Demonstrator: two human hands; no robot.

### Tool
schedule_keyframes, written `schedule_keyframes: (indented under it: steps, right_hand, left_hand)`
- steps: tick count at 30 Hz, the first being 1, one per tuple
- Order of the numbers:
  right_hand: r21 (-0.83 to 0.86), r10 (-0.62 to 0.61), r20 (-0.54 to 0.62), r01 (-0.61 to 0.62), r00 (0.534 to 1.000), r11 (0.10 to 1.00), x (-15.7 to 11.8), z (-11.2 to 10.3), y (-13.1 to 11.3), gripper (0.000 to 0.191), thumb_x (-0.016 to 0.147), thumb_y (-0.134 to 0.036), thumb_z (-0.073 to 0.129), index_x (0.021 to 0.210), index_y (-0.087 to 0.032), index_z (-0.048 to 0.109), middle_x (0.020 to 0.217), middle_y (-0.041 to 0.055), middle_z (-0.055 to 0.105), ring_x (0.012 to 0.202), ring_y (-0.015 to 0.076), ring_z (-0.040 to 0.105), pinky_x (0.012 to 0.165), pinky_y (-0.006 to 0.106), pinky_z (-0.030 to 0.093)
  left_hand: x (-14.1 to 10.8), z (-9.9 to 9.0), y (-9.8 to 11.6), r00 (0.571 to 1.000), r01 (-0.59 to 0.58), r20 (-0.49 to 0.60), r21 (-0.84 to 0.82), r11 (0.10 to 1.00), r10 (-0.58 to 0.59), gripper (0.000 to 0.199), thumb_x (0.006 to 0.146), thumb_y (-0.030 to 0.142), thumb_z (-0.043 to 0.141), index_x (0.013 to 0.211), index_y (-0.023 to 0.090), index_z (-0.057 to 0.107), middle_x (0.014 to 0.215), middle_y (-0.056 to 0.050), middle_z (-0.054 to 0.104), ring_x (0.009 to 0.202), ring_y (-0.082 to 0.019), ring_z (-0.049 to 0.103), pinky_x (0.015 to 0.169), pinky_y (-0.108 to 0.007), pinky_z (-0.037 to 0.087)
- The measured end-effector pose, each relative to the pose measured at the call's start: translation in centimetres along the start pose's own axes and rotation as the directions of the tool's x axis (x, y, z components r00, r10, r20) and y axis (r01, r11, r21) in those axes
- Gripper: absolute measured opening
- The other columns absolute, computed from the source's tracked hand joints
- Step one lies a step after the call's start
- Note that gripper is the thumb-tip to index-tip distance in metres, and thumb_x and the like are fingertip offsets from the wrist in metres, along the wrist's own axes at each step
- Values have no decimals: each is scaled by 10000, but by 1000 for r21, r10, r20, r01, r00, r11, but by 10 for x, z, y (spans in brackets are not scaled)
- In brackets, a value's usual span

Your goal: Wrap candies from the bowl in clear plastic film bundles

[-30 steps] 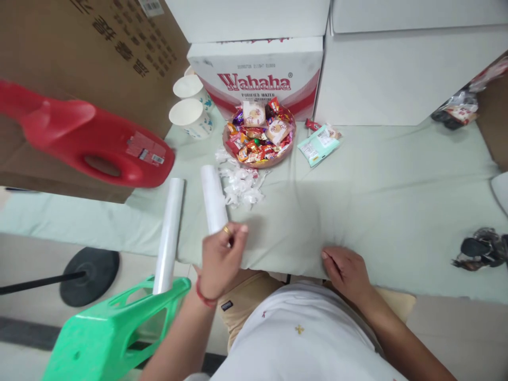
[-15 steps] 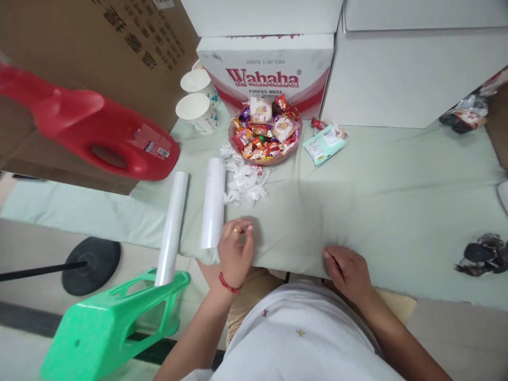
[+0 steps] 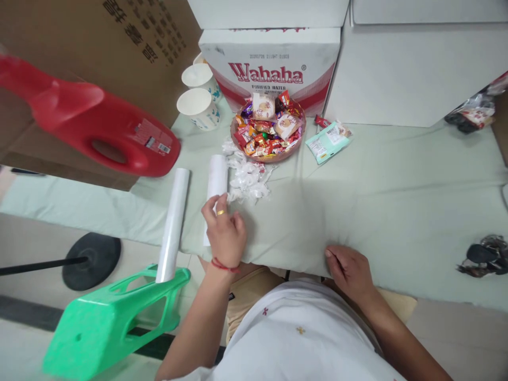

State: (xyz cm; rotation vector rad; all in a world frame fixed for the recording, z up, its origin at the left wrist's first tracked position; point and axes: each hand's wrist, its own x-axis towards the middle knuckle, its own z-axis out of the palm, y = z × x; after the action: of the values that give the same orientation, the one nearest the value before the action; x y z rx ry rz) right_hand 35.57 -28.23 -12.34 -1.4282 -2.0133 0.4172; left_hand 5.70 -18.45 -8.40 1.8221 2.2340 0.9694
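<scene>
In the head view, we are holding our left hand (image 3: 227,237) over the inner white roll (image 3: 217,173) on the worktop (image 3: 301,217), grip loosely wide, contact unclear. Our right hand (image 3: 351,269) is resting curled closed. We are risking a sideways knock, rolling it into the crumpled plastic (image 3: 250,181).
</scene>
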Motion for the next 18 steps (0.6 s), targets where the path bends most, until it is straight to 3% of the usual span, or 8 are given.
schedule_keyframes:
  steps: [3,7,9,13,16,18]
  right_hand:
    - [-2,9,3,-9,1000,1000,1,0,-1,153,1023,-207,531,967,-192,673,728,11,711,631,153,646,629,275,496]
    - [17,20,-6,-20,1000,1000,2,-3,-2,172,1022,-210,526,956,-189,684,734,19,721,635,156,655,622,276,496]
    - [70,53,-20,-51,998,996,2,-7,-4,176,1021,-216,529,957,-194,692,745,18,727,641,152,661,630,271,504]
    - [185,191,-34,-181,981,966,6,-20,-15,167,1017,-240,556,947,-212,705,699,-13,683,595,127,615,602,250,485]
    - [326,259,49,-260,965,909,19,-23,-26,142,1012,-268,585,971,-229,715,695,-25,648,597,113,579,602,239,474]
    - [475,299,140,-329,944,816,32,-18,-33,145,1009,-321,603,1053,-244,718,813,-4,675,665,117,598,625,238,495]
  left_hand:
    - [24,14,-1,993,46,105,98,994,-56,440,828,121,597,1260,182,650,1257,-182,615,998,-316,687,785,-389,539]
    - [34,12,-5,990,121,67,48,992,-124,169,852,179,619,995,202,705,881,-88,681,816,-279,675,771,-360,520]
    - [24,2,-2,991,131,43,-63,989,-129,163,868,251,653,1017,220,712,844,-46,699,732,-224,643,772,-329,510]
    - [-16,-16,17,956,266,200,-290,919,-214,268,885,389,701,1089,218,735,834,-10,729,681,-153,627,689,-252,491]
    - [-44,-15,34,923,339,329,-440,832,-202,304,902,387,696,1134,195,741,840,-22,746,707,-143,642,666,-233,495]
    - [-58,-10,45,893,375,421,-503,779,-158,303,913,365,684,1152,190,745,857,-34,766,702,-139,643,651,-230,496]
